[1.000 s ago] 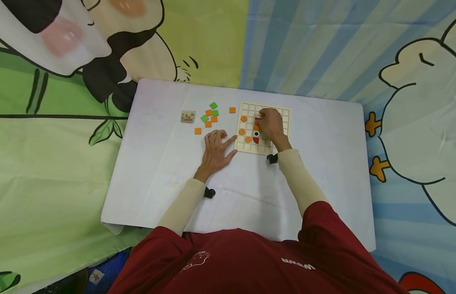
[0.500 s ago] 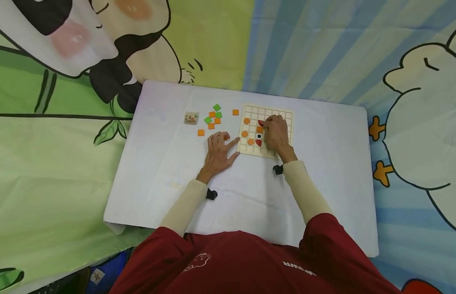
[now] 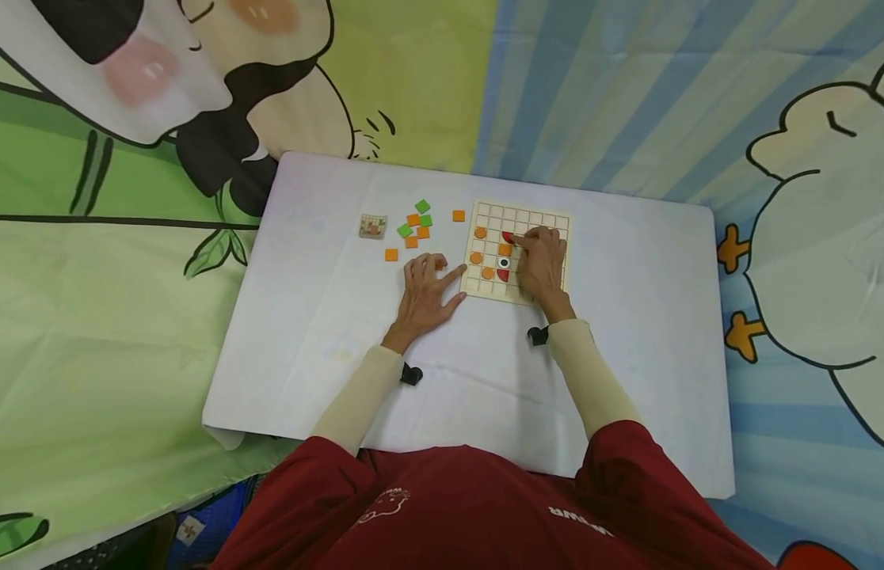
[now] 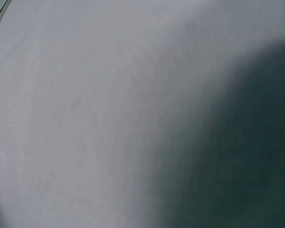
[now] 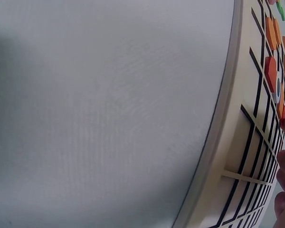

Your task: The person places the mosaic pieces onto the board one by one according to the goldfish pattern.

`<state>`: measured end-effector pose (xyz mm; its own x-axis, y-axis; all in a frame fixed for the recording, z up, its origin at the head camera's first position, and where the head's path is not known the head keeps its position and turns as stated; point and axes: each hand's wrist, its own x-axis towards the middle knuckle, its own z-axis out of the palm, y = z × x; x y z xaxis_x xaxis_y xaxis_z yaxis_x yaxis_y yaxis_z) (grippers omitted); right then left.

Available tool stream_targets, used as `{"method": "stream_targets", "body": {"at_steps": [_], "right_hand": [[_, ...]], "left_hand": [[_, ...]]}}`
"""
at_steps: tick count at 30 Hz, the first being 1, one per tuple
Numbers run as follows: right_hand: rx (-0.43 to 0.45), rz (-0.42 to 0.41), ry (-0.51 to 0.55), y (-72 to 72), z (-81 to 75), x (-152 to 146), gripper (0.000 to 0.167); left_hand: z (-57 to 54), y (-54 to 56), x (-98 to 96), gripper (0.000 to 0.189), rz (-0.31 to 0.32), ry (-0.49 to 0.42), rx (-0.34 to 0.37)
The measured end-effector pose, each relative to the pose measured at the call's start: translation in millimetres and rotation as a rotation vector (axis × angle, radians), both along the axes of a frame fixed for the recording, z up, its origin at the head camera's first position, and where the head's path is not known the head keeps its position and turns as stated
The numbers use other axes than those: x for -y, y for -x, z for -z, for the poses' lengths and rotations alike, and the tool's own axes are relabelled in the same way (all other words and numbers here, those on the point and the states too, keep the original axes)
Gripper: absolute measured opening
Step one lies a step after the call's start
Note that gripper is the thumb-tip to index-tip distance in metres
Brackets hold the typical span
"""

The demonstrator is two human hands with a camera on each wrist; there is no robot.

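The right hand (image 3: 541, 262) lay over the wooden grid board (image 3: 556, 223) on the white surface (image 3: 627, 332), its fingers bent down with the tips at a red half-round piece (image 3: 508, 237) in the board's upper rows; whether it pinched the piece or only touched it could not be told. Just below that piece sat an orange square (image 3: 504, 249), then a black-and-white round piece (image 3: 504, 263) and a second red piece (image 3: 503, 275). Three orange discs (image 3: 480, 233) stood in the board's left cells. The left hand (image 3: 425, 290) rested flat on the surface with fingers spread and relaxed, holding nothing, its forefinger against the board's left edge. Beyond it lay loose orange and green tiles (image 3: 416, 225), and further left a small patterned card (image 3: 372, 226). The left wrist view showed only blurred white surface
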<state>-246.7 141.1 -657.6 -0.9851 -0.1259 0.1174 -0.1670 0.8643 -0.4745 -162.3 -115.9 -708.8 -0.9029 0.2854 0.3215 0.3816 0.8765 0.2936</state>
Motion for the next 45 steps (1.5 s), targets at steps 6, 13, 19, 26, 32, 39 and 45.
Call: {"method": "stream_targets", "body": {"at_steps": [6, 13, 19, 26, 32, 39, 45], "right_hand": [[0.000, -0.010, 0.021, -0.9, 1.9, -1.3, 0.041], [-0.023, -0.021, 0.075, 0.5, 3.7, -2.6, 0.038], [-0.026, 0.052, 0.145, 0.0, 3.9, -3.6, 0.034], [-0.009, 0.086, 0.196, 1.1, 0.0, -5.0, 0.028], [-0.016, 0.072, 0.183, 11.5, -6.1, 2.9, 0.030], [0.077, 0.029, 0.092, 27.0, -15.8, 16.8, 0.027], [0.065, -0.065, -0.057, 33.8, -21.3, 21.1, 0.021]], "left_hand": [[-1.4, -2.1, -0.5, 0.056, -0.002, 0.001, -0.004], [-1.7, -0.8, -0.7, 0.056, 0.006, -0.017, 0.004], [-1.0, 0.2, 0.0, 0.056, 0.005, 0.000, -0.005], [-2.2, -0.5, -0.1, 0.055, 0.005, 0.010, -0.002], [-2.6, 0.5, 0.2, 0.055, 0.005, 0.014, 0.003], [-1.3, 0.5, 0.8, 0.056, 0.007, -0.005, 0.022], [0.2, 0.8, -0.1, 0.055, 0.003, 0.016, -0.006]]}}
